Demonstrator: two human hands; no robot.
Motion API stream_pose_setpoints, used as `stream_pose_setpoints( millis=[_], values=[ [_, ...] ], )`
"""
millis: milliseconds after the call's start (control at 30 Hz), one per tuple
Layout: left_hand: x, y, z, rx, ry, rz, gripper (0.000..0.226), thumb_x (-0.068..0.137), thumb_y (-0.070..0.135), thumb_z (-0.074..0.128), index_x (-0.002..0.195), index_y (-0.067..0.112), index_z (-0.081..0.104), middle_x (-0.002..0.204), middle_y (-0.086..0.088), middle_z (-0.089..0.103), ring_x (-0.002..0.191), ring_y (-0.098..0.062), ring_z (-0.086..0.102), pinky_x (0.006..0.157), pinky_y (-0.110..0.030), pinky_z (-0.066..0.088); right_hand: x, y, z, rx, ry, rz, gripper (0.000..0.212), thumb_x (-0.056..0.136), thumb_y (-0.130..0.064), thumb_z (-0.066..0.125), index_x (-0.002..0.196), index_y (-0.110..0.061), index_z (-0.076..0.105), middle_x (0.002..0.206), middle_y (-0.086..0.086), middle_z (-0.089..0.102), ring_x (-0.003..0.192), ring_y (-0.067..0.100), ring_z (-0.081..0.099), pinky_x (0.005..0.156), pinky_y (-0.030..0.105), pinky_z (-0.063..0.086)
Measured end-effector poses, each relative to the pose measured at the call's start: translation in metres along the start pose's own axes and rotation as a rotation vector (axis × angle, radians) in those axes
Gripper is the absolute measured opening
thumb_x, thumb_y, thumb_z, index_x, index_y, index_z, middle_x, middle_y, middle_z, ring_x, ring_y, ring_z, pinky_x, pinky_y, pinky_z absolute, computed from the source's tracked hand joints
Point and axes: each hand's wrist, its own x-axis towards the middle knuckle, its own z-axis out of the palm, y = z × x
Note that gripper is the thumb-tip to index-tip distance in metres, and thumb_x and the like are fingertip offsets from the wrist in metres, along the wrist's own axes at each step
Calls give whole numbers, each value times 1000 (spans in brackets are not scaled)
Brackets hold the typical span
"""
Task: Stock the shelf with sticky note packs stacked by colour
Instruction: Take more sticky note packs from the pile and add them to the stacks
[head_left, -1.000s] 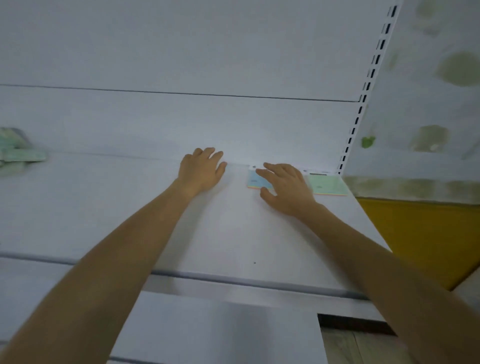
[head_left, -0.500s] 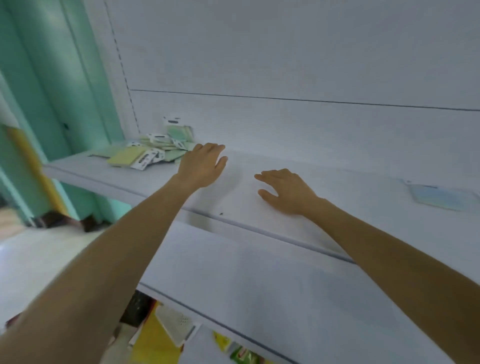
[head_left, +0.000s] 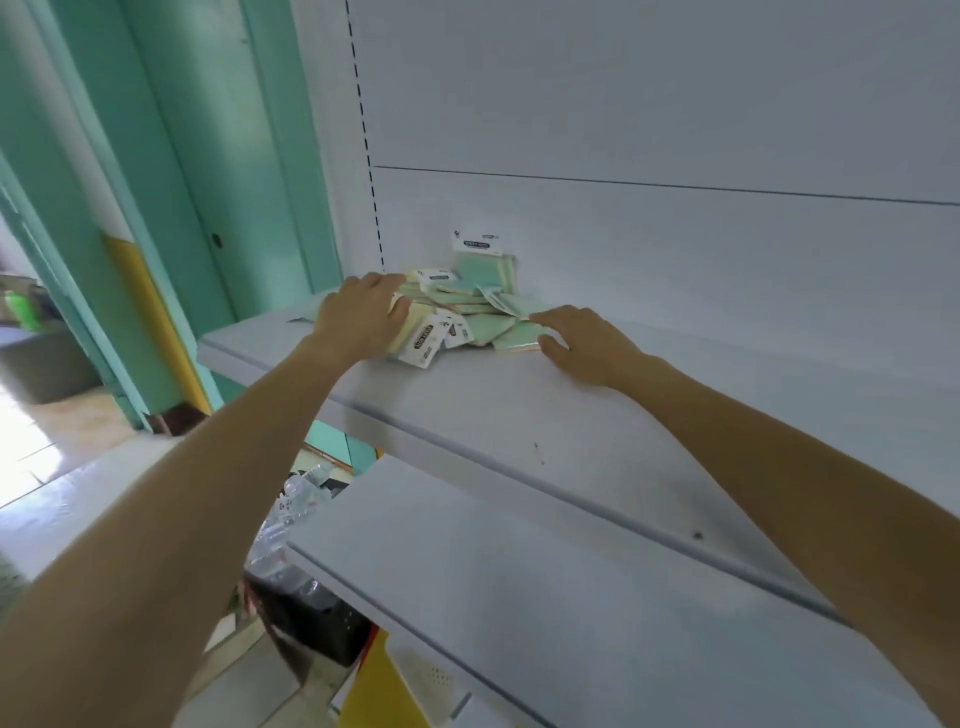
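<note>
A: Status on the shelf (head_left: 519, 415)?

B: Sorting step, I'd say. The sticky note packs (head_left: 462, 306) are one loose heap at the left end of the shelf, against the back panel (head_left: 649, 249). Greens and yellows are mixed, header cards pointing every way. One green pack (head_left: 483, 262) stands upright, leaning on the panel.

A: Hands?

B: The left hand (head_left: 363, 317) lies over the left flank of the heap, fingers draped and relaxed, thumb against a yellow pack (head_left: 415, 332). No closed grip visible. The right hand (head_left: 582, 343) is unclenched at the right edge. Its index finger rests on a flat green pack (head_left: 517, 338), thumb at the pack's near edge. It brackets the pack but isn't gripping it.

A: How to do it cleanly?

B: Pull from the edges, not the middle. The heap overlaps, so a pack dragged out from underneath will scatter the rest. Left hand steadies the heap. Right hand closes on that outer green pack and slides it right onto bare shelf to seed the green stack. Yellows get their own spot beside it. Square the header cards one way.

A: Risk?

B: The yellow pack's corner sits near the front lip and could tip off.
</note>
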Motion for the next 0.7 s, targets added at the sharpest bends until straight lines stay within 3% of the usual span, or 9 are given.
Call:
stream_pose_setpoints(
  millis=[200, 400, 567, 700],
  values=[
    [56, -54, 22, -2, -42, -11, 44, 98, 30, 32, 140, 18, 34, 145, -10, 41, 131, -32, 38, 104, -46, 35, 86, 17, 14, 110, -16, 125, 45, 94, -15, 32, 139, -13, 35, 149, 12, 32, 136, 32, 30, 114, 41, 24],
    [110, -82, 40, -44, -114, 15, 45, 99, 32, 29, 141, 18, 31, 147, -10, 37, 133, -32, 36, 104, -47, 35, 127, 18, 22, 174, -81, 217, 40, 95, -7, 29, 130, -2, 47, 145, 16, 40, 134, 29, 35, 112, 34, 26],
    [156, -88, 62, -125, -188, 102, 43, 99, 29, 28, 141, 18, 32, 142, -18, 40, 129, -35, 40, 106, -49, 36, 134, 15, 20, 141, -136, 329, 43, 95, -30, 38, 137, -19, 39, 149, 6, 36, 137, 25, 31, 114, 36, 19],
    [187, -93, 79, -198, -268, 121, 42, 98, 27, 30, 140, 22, 33, 136, -20, 47, 122, -36, 46, 104, -48, 39, 133, 9, 14, 218, -134, 447, 54, 87, -46, 53, 134, -20, 41, 135, 11, 50, 124, 28, 45, 102, 33, 34]
  ],
)
